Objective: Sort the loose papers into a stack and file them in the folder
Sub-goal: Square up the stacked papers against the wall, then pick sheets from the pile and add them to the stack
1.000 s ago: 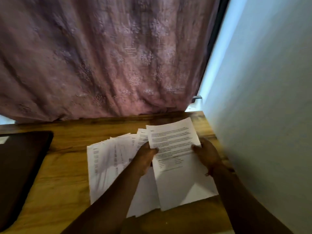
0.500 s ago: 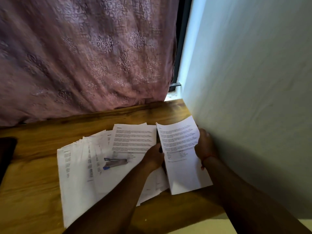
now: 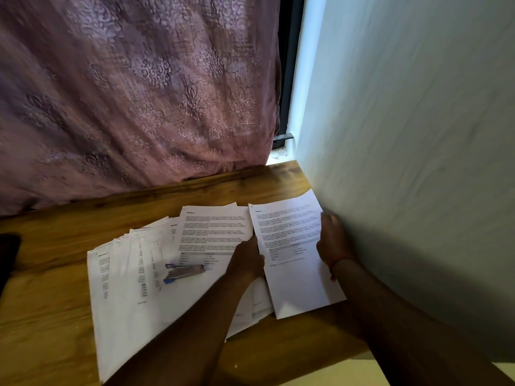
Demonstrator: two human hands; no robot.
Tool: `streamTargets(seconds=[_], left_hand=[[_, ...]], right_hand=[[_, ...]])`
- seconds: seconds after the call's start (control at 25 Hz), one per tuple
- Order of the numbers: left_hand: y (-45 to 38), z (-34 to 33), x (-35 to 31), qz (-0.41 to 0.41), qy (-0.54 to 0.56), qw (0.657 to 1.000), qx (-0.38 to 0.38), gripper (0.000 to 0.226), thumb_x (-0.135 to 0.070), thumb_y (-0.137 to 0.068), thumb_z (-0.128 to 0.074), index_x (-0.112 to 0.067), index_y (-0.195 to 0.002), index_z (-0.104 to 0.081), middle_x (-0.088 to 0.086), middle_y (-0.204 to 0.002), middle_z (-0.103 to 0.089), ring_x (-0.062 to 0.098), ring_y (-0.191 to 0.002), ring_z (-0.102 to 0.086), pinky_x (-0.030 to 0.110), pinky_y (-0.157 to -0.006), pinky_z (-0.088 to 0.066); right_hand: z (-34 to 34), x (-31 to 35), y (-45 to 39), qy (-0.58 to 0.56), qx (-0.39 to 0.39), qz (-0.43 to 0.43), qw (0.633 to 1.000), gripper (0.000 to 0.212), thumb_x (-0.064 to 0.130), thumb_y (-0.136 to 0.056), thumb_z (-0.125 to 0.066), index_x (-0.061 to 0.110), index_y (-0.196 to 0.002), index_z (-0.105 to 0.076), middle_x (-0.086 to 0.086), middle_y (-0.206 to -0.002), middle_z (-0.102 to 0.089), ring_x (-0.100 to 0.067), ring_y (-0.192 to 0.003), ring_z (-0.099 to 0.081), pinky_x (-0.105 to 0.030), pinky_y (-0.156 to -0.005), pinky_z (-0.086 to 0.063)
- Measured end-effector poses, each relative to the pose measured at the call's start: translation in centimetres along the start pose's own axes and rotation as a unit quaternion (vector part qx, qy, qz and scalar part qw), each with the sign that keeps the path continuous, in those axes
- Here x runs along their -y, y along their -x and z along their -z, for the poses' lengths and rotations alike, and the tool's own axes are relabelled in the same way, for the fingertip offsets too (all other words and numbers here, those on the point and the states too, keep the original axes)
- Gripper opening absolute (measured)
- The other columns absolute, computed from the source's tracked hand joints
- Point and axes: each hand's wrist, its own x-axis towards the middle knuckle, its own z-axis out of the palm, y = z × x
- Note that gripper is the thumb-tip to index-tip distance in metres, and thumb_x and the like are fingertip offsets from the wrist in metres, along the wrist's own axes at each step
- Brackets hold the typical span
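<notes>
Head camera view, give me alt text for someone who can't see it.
Both hands hold one printed sheet by its sides, left hand and right hand, beside a wall. Fanned loose papers with a stapler on top cover a wooden desk before a curtain.

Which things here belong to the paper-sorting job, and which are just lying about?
Job:
- sheet, held by left hand and right hand
- loose papers

Lying about:
- stapler on the papers
- curtain
- table
- dark object at left edge, unclear
</notes>
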Motion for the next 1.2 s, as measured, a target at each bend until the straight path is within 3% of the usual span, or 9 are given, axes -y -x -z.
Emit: streamTargets(seconds=[0.2,0.28,0.44,0.64,0.72,0.84,0.96,1.08,1.2], left_hand=[[-0.4,-0.2,0.4,0.009,0.029,0.999,0.020,0.048,-0.008,-0.089,-0.060,-0.023,-0.135,-0.051,0.008,-0.121,-0.065,0.027,-0.100,-0.067,0.042,-0.079,-0.061],[-0.3,-0.1,0.4,0.011,0.030,0.999,0.001,0.039,-0.017,-0.091,-0.058,-0.024,-0.130,-0.054,0.006,-0.119,-0.067,0.025,-0.094,-0.068,0.042,-0.078,-0.061],[0.5,1.4,1.1,0.031,-0.005,0.993,-0.113,0.036,-0.039,-0.099,-0.050,-0.026,-0.132,-0.057,0.005,-0.123,-0.067,0.026,-0.107,-0.065,0.041,-0.093,-0.054],[2.6,4.3,6.8,-0.065,-0.183,0.957,-0.217,0.032,-0.033,-0.093,-0.062,-0.023,-0.123,-0.064,0.003,-0.125,-0.066,0.023,-0.112,-0.063,0.041,-0.099,-0.049],[3.5,5.4,10.2,-0.065,-0.267,0.941,-0.197,0.041,-0.038,-0.090,-0.064,-0.024,-0.128,-0.062,0.006,-0.134,-0.061,0.030,-0.124,-0.055,0.051,-0.108,-0.038],[5.2,7.2,13.8,-0.001,-0.329,0.939,-0.097,0.058,-0.056,-0.097,-0.042,-0.033,-0.150,-0.036,0.004,-0.159,-0.032,0.030,-0.146,-0.027,0.057,-0.119,-0.018],[6.2,9.0,15.6,-0.005,-0.356,0.932,-0.060,0.061,-0.058,-0.100,-0.030,-0.034,-0.155,-0.020,0.004,-0.164,-0.016,0.029,-0.150,-0.015,0.058,-0.120,-0.014],[7.5,11.3,16.9,-0.005,-0.319,0.946,-0.064,0.049,-0.045,-0.103,-0.036,-0.032,-0.151,-0.033,0.003,-0.162,-0.023,0.028,-0.149,-0.021,0.053,-0.121,-0.017],[8.6,13.1,18.6,-0.019,-0.275,0.957,-0.090,0.032,-0.027,-0.102,-0.048,-0.028,-0.134,-0.054,0.000,-0.148,-0.045,0.023,-0.136,-0.041,0.041,-0.114,-0.037]], right_hand=[[0.2,0.3,0.4,0.088,0.037,-0.010,0.995,0.046,0.007,-0.092,-0.048,0.010,-0.138,-0.040,-0.015,-0.145,-0.039,-0.034,-0.128,-0.045,-0.039,-0.102,-0.041],[0.0,0.8,1.1,0.135,0.009,0.037,0.990,0.050,0.005,-0.085,-0.056,0.006,-0.134,-0.047,-0.021,-0.151,-0.033,-0.038,-0.137,-0.036,-0.046,-0.107,-0.037],[-1.4,3.0,1.9,0.172,-0.003,0.124,0.977,0.042,0.003,-0.075,-0.063,0.004,-0.116,-0.062,-0.024,-0.137,-0.053,-0.042,-0.126,-0.050,-0.051,-0.103,-0.043],[-4.5,9.0,5.0,0.111,0.011,0.244,0.963,0.025,0.021,-0.089,-0.063,0.013,-0.112,-0.063,-0.010,-0.110,-0.064,-0.027,-0.098,-0.062,-0.039,-0.078,-0.059],[-6.5,11.5,6.5,0.097,0.047,0.221,0.969,0.030,0.026,-0.095,-0.054,0.015,-0.122,-0.056,-0.009,-0.116,-0.061,-0.026,-0.104,-0.059,-0.039,-0.084,-0.057],[-9.1,14.5,8.1,0.119,0.076,0.164,0.976,0.042,0.029,-0.096,-0.044,0.014,-0.135,-0.043,-0.014,-0.128,-0.050,-0.032,-0.117,-0.048,-0.044,-0.097,-0.049],[-9.9,17.2,8.8,0.163,0.093,0.157,0.970,0.044,0.032,-0.096,-0.041,0.017,-0.137,-0.040,-0.014,-0.133,-0.046,-0.033,-0.120,-0.043,-0.043,-0.101,-0.042],[-10.9,19.5,10.1,0.166,0.123,0.165,0.964,0.039,0.028,-0.093,-0.042,0.019,-0.131,-0.043,-0.011,-0.134,-0.044,-0.031,-0.119,-0.042,-0.043,-0.098,-0.042],[-11.6,21.6,11.9,0.117,0.068,0.224,0.965,0.042,0.030,-0.093,-0.049,0.023,-0.134,-0.046,-0.003,-0.139,-0.047,-0.025,-0.126,-0.043,-0.040,-0.104,-0.042]])
